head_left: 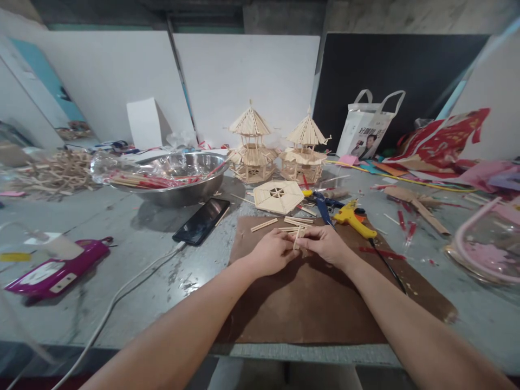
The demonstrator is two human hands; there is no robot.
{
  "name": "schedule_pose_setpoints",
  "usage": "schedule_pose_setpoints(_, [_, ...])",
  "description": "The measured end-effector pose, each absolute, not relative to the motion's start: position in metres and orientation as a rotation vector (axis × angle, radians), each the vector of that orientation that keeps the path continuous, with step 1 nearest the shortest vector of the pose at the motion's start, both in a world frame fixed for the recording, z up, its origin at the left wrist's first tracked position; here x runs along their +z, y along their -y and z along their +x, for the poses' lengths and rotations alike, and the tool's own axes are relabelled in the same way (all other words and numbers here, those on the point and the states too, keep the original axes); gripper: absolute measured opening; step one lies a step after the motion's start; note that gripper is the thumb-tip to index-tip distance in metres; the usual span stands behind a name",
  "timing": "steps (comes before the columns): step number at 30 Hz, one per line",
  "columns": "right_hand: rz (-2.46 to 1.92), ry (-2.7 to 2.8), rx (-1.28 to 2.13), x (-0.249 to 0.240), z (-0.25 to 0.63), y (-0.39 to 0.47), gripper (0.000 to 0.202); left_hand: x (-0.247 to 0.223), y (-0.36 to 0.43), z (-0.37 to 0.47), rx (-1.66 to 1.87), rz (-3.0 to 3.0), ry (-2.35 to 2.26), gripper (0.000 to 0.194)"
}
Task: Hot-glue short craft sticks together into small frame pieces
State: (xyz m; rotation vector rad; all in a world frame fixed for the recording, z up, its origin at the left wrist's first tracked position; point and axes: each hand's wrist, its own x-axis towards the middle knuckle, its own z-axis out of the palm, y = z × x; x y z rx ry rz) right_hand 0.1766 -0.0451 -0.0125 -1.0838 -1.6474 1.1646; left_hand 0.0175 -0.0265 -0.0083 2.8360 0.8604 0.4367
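Note:
Over a brown board (284, 303) my left hand (274, 252) and my right hand (325, 245) meet, fingers closed around a few short wooden sticks (298, 238) held between them. Just beyond my fingertips, more cut wooden sticks (264, 225) lie on the board. Past those rests a flat hexagonal stick panel (278, 196) with an opening at its middle. Two small pavilion models made of sticks, a left one (251, 143) and a right one (305, 146), stand upright behind it. A yellow glue gun (353, 216) lies to the right of my right hand.
A steel bowl (174, 189) with wrapped sticks stands at the left behind a black phone (202, 221) on a white cable. Far left lies a purple power strip (60, 271). A white bag (365, 127), colored paper and a pink-rimmed clear container (487, 244) occupy the right side.

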Motion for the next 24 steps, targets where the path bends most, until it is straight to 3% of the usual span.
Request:
schedule_pose_setpoints(16, [-1.078,1.790,1.031,-0.0145,0.1763,0.0431,0.023,-0.0046,0.0268,0.0185,0.435,2.050,-1.038,0.027])
schedule_pose_setpoints(24, [-1.091,1.819,1.017,-0.0174,0.1778,0.0407,0.026,-0.0094,0.0259,0.0192,0.420,1.996,-1.013,0.026])
